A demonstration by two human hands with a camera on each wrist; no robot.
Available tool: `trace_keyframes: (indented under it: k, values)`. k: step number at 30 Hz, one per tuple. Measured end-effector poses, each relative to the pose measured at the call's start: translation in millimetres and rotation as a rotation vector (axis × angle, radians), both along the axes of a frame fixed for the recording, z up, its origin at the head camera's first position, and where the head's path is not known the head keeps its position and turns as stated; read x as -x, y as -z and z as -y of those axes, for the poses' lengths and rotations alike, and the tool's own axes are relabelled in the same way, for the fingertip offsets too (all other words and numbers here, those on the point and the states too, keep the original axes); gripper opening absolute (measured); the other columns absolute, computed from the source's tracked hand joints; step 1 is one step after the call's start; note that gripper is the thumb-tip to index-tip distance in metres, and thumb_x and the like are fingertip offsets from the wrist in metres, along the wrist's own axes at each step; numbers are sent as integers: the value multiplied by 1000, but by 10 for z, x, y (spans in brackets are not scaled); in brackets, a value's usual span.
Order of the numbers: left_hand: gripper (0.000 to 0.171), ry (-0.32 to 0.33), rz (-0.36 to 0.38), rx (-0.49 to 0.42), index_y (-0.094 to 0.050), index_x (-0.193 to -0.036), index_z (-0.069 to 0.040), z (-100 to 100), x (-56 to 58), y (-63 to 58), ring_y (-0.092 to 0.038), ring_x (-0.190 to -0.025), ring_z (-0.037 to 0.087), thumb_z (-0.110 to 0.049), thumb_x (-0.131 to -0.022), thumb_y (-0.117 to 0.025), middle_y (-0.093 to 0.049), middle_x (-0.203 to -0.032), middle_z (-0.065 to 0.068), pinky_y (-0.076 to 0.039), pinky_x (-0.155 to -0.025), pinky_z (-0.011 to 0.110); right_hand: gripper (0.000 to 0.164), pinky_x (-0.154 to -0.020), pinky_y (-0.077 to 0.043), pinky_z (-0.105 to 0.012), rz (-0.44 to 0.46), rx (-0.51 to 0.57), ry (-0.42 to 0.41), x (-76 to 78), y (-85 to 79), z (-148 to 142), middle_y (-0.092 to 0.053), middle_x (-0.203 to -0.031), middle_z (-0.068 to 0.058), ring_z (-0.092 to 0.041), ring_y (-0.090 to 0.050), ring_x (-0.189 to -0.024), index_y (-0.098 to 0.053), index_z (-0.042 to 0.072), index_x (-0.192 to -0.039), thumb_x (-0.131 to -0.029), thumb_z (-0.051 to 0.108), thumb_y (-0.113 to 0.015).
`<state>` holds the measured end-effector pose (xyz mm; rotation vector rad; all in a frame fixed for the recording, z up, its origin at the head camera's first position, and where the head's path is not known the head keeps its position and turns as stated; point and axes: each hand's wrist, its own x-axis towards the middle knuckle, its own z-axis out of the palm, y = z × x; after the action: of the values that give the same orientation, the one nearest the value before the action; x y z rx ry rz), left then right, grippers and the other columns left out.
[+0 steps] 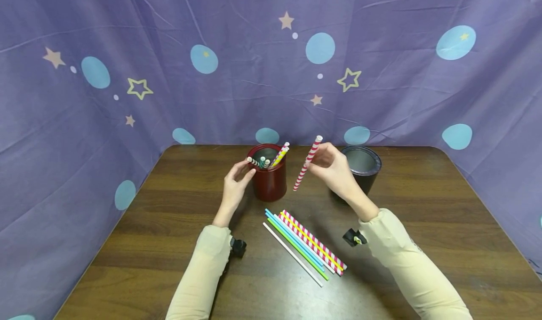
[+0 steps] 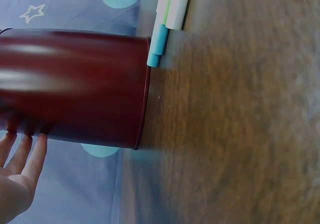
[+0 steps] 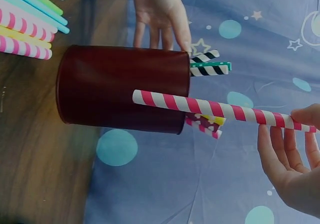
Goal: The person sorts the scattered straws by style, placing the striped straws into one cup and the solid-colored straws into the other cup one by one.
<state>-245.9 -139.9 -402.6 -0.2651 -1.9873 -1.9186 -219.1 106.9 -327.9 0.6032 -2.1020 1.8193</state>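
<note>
My right hand point(image 1: 332, 167) pinches a red-and-white striped paper straw point(image 1: 307, 162) near its upper end, slanted in the air between the two cups. In the right wrist view, the straw's lower end point(image 3: 145, 97) lies in front of the dark red cup point(image 3: 120, 87). The left hand point(image 1: 237, 183) touches the left side of that red cup point(image 1: 269, 188) near its rim, its fingers nearly straight in the left wrist view. Inside the cup stand several straws, black-and-white striped point(image 3: 210, 71), green dotted point(image 3: 227, 65) and yellow point(image 1: 279, 157). The left thumb is close to the rim.
On the wooden table point(image 1: 169, 235) lies a slanted bundle of straws point(image 1: 309, 240), pink-striped, yellow, white, blue and green, with a thin white straw point(image 1: 292, 254) apart from them. A black cup point(image 1: 364, 169) stands behind the right hand. A purple curtain point(image 1: 254, 75) hangs behind.
</note>
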Motion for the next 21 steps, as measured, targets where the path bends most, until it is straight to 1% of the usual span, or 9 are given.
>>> trace_keyframes:
  k: [5, 8, 12, 15, 18, 19, 21]
  values:
    - [32, -6, -14, 10, -53, -111, 9, 1, 5, 12, -52, -107, 20, 1, -81, -60, -53, -118, 21, -44, -89, 25, 24, -71, -49, -20, -3, 57, 7, -4, -63, 18, -60, -78, 5, -4, -58, -73, -49, -4, -87, -70, -12, -65]
    - [32, -5, -22, -3, -54, -111, 8, 23, 64, 84, -53, -106, 17, 0, -81, -61, -54, -118, 19, -44, -89, 26, 24, -69, -49, -20, -9, 81, 17, -5, -114, 27, -59, -75, 10, -4, -58, -72, -51, 1, -85, -70, -12, -65]
    - [33, -5, -29, -15, -56, -111, 5, 57, 157, 205, -53, -106, 18, -1, -80, -63, -55, -118, 17, -44, -89, 27, 25, -67, -49, -20, -15, 123, 12, -12, -180, 43, -60, -74, 10, -5, -58, -72, -52, 6, -83, -70, -10, -66]
    - [33, -5, -52, -14, -56, -111, 4, 58, 171, 232, -53, -107, 22, -5, -80, -64, -56, -117, 16, -44, -90, 31, 27, -66, -49, -21, -25, 169, -2, -17, -222, 63, -60, -74, 9, -6, -58, -72, -52, 9, -82, -70, -11, -66]
    - [33, 9, -90, -27, -58, -110, 1, 63, 176, 252, -52, -107, 25, -10, -80, -65, -57, -116, 15, -43, -90, 35, 29, -66, -50, -21, -43, 209, -11, -10, -248, 88, -60, -74, 8, -7, -58, -72, -52, 10, -82, -70, -12, -65]
    - [32, 20, -117, -43, -59, -109, -1, 63, 175, 261, -53, -107, 23, -12, -80, -66, -57, -115, 14, -44, -89, 33, 29, -66, -50, -21, -50, 220, -12, -4, -254, 96, -60, -74, 8, -7, -58, -72, -52, 11, -83, -70, -13, -65]
    - [32, 23, -134, -46, -60, -108, -4, 64, 171, 267, -54, -106, 22, -16, -79, -67, -58, -114, 12, -45, -88, 33, 30, -66, -50, -21, -63, 235, -9, 9, -263, 114, -60, -73, 8, -7, -58, -72, -52, 10, -83, -70, -13, -64]
